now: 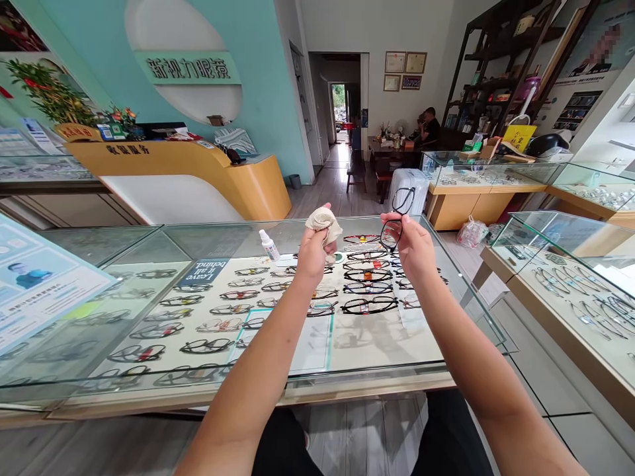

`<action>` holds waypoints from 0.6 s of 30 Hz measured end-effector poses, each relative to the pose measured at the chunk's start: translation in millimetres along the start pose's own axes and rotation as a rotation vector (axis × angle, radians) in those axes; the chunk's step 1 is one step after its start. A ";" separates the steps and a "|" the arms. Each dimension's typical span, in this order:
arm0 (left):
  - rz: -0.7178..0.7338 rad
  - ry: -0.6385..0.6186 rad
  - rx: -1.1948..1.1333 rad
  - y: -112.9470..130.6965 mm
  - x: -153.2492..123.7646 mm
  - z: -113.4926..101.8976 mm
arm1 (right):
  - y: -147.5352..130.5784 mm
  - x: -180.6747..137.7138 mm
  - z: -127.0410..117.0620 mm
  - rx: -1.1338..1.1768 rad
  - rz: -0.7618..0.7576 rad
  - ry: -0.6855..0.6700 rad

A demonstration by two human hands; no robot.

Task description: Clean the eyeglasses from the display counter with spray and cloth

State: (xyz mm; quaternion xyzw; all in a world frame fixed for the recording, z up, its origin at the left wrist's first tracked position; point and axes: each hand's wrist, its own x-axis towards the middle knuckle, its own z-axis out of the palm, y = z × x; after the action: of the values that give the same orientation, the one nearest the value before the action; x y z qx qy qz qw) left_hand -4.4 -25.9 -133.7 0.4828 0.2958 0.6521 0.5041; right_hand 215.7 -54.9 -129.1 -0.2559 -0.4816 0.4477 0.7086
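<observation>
My left hand [312, 254] is closed around a crumpled beige cloth [325, 221], held above the glass display counter [149, 373]. My right hand [414, 248] pinches a pair of black-framed glasses [398, 215], which stand up from the fingers with the lenses tilted. The two hands are level and about a hand's width apart. A small white spray bottle [269, 245] stands on the counter glass just left of my left hand. Rows of glasses frames [370, 274] lie on the shelf under the glass below both hands.
A leaflet stand [34, 281] leans at the counter's left end. More glass cases [565, 277] run along the right, with an aisle between. A yellow reception desk [198, 175] stands behind. A person [429, 125] sits at a far table by dark shelving.
</observation>
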 end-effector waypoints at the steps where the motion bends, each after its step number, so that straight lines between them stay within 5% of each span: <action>1: 0.008 -0.019 -0.017 2.7 0.1 -1.5 | 0.7 -0.3 0.4 0.003 0.001 -0.004; 5: 0.085 -0.005 0.018 6.4 -0.3 -5.7 | 0.1 -2.7 4.0 -0.014 0.016 -0.011; 10: 0.124 0.083 0.355 2.2 -3.9 -6.3 | -6.4 -4.1 5.7 -0.086 0.110 -0.093; 18: 0.599 -0.024 0.806 4.8 -17.8 1.2 | -7.8 -2.5 -0.1 -0.251 0.162 -0.353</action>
State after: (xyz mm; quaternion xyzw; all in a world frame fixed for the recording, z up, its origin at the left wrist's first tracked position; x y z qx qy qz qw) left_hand -4.6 -44.4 -135.0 0.7104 0.3666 0.5965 0.0716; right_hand 218.5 -60.7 -124.1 -0.2977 -0.6279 0.4772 0.5379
